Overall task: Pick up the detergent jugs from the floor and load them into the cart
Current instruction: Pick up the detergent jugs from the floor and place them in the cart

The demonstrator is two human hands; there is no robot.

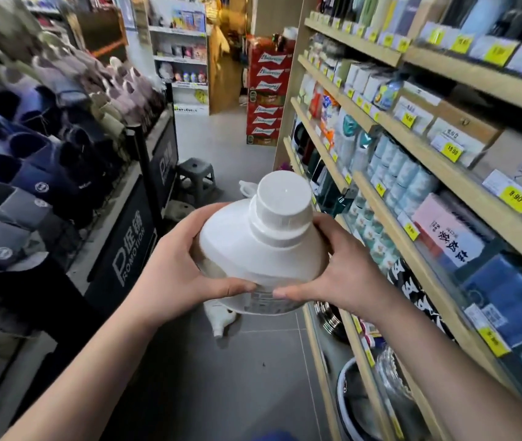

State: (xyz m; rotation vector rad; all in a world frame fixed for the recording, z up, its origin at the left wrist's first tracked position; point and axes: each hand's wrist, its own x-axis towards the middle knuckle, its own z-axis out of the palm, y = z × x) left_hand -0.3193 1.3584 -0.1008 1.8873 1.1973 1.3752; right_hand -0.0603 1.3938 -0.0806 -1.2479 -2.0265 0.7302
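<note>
A white detergent jug (253, 249) with a ribbed white cap is held up in the middle of the aisle, cap pointing toward the camera. My left hand (177, 268) grips its left side with the thumb across the label. My right hand (342, 275) grips the right side, thumb on the label too. Below them another white jug (221, 319) lies on its side on the grey floor. A further white jug (247, 187) shows partly behind the cap. No cart is in view.
Wooden shelves (428, 173) of boxed goods with yellow price tags run along the right. A slipper display rack (62, 148) with a black promotion sign lines the left. A grey plastic stool (196, 176) stands ahead, and stacked red beer cases (267, 90) rise farther down the aisle.
</note>
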